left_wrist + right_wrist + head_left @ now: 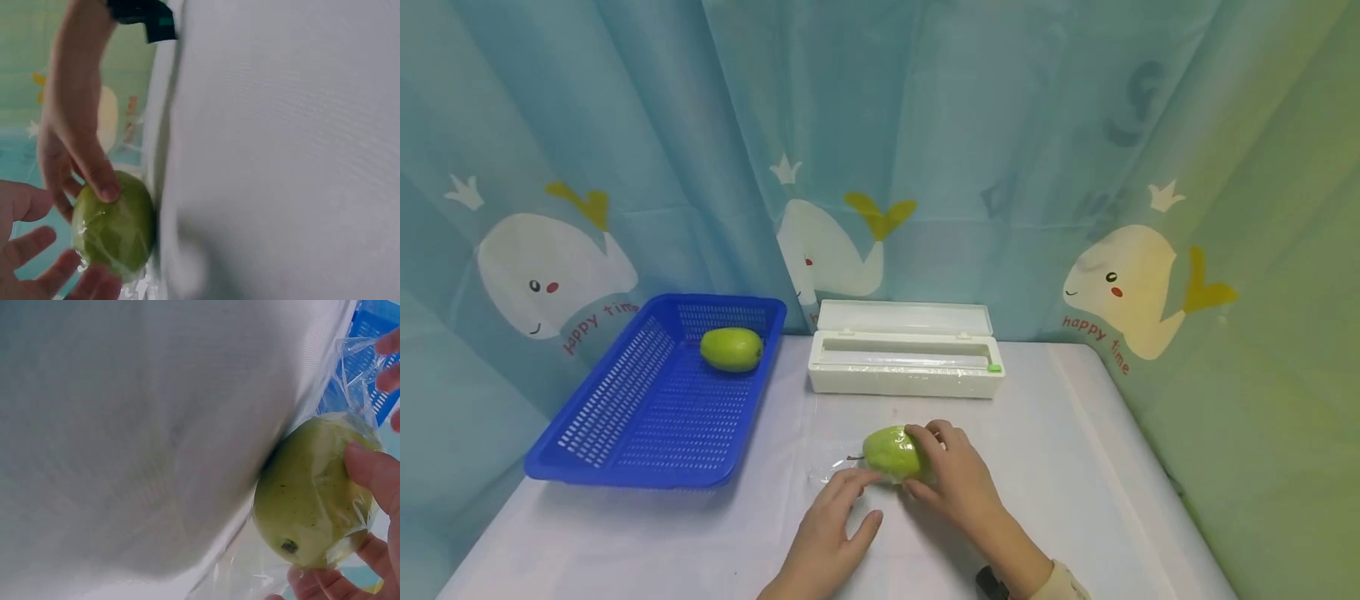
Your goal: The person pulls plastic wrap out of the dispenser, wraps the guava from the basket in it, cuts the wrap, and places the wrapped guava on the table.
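A pale green oval fruit [889, 451] with a short stem lies on its side on the white table, partly covered in clear cling film [357, 375]. My right hand [958, 483] grips its right end, the thumb pressed on the film-covered skin and the fingers round the other side. At the stem end, my left hand [831, 533] has its fingers spread and loosely bent, fingertips close by the fruit and the loose film. Behind them stands a white cling film box [906, 383], its lid [904, 318] up and a roll inside.
To the left is a blue plastic basket [658, 417] with another green fruit [732, 349] in its far right corner. A light blue curtain [985, 150] with whale prints hangs behind the table [1060, 467], and more curtain runs along both sides.
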A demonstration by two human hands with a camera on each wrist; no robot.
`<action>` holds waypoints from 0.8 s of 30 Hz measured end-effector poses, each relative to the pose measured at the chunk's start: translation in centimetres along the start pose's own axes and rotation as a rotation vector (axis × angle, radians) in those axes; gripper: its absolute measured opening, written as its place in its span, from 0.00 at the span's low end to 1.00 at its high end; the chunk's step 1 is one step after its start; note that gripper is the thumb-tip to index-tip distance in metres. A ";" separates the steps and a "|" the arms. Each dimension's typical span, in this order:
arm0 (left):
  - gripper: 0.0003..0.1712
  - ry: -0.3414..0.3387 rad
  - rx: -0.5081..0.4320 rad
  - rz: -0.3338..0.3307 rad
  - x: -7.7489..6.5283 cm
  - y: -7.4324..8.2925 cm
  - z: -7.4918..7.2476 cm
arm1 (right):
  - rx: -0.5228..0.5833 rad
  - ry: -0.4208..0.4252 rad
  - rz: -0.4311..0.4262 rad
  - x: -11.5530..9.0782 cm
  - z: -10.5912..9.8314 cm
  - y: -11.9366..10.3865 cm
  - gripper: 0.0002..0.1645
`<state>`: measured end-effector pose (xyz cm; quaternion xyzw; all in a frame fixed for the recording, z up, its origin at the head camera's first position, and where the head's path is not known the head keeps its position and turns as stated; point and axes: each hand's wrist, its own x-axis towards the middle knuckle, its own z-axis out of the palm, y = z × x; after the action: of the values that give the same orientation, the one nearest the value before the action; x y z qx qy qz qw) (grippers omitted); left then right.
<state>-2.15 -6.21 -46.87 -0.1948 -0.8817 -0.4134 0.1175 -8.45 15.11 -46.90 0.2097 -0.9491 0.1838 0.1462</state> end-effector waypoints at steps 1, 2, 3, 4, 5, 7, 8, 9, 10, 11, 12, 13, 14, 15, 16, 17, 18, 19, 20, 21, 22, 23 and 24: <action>0.26 -0.001 0.010 -0.015 0.0 0.0 0.2 | 0.007 -0.003 0.003 0.1 0.0 0.0 0.46; 0.27 0.000 0.024 -0.023 0.1 0.0 0.4 | 0.016 -0.005 0.005 0.1 -0.1 0.1 0.46; 0.28 -0.002 0.038 -0.027 0.3 -0.1 0.5 | 0.026 -0.008 0.008 0.2 -0.1 0.1 0.46; 0.29 -0.006 0.045 -0.032 0.6 -0.1 0.7 | 0.035 -0.013 0.012 0.2 -0.1 0.2 0.46; 0.29 -0.009 0.053 -0.032 0.8 -0.2 0.8 | 0.041 -0.017 0.015 0.2 -0.1 0.2 0.46; 0.30 -0.015 0.072 -0.036 1.3 -0.3 1.1 | 0.057 -0.020 0.020 0.3 -0.1 0.3 0.46; 0.31 -0.015 0.080 -0.035 1.5 -0.3 1.3 | 0.063 -0.024 0.025 0.3 -0.1 0.3 0.46; 0.31 -0.015 0.095 -0.035 1.7 -0.4 1.4 | 0.068 -0.028 0.029 0.3 -0.1 0.3 0.46; 0.32 -0.014 0.106 -0.031 1.9 -0.4 1.5 | 0.070 -0.032 0.032 0.3 -0.1 0.3 0.46; 0.32 -0.011 0.121 -0.025 2.2 -0.4 1.6 | 0.072 -0.033 0.035 0.3 -0.1 0.3 0.46; 0.32 -0.008 0.135 -0.019 2.4 -0.4 1.8 | 0.069 -0.032 0.035 0.4 -0.1 0.2 0.46; 0.32 -0.006 0.152 -0.013 2.6 -0.5 1.9 | 0.067 -0.035 0.035 0.4 -0.1 0.2 0.46; 0.31 -0.003 0.172 -0.006 2.8 -0.5 2.0 | 0.067 -0.039 0.035 0.5 -0.2 0.2 0.46; 0.30 0.000 0.191 0.001 3.0 -0.5 2.1 | 0.063 -0.040 0.031 0.6 -0.2 0.2 0.46; 0.30 0.004 0.205 0.003 3.2 -0.5 2.2 | 0.057 -0.038 0.026 0.6 -0.2 0.2 0.45; 0.28 0.008 0.221 0.003 3.4 -0.5 2.3 | 0.054 -0.036 0.024 0.7 -0.2 0.3 0.45; 0.27 0.011 0.234 0.001 3.7 -0.5 2.4 | 0.050 -0.033 0.019 0.7 -0.2 0.3 0.45; 0.27 0.013 0.248 0.000 4.0 -0.6 2.5 | 0.048 -0.034 0.018 0.7 -0.2 0.3 0.45; 0.26 0.018 0.261 -0.001 4.3 -0.6 2.6 | 0.046 -0.031 0.018 0.7 -0.2 0.3 0.45; 0.24 0.022 0.272 -0.004 4.6 -0.6 2.7 | 0.041 -0.029 0.017 0.6 -0.1 0.3 0.45; 0.23 0.023 0.286 -0.006 5.0 -0.7 2.9 | 0.044 -0.026 0.018 0.6 -0.1 0.2 0.45; 0.22 0.029 0.305 -0.001 5.3 -0.8 3.0 | 0.049 -0.025 0.020 0.5 -0.1 0.2 0.45; 0.20 0.037 0.322 0.004 5.7 -0.9 3.2 | 0.053 -0.024 0.020 0.5 -0.1 0.2 0.46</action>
<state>-7.81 -2.89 -47.39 -0.1677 -0.9338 -0.2701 0.1642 -8.93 15.15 -46.73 0.2060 -0.9477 0.2080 0.1275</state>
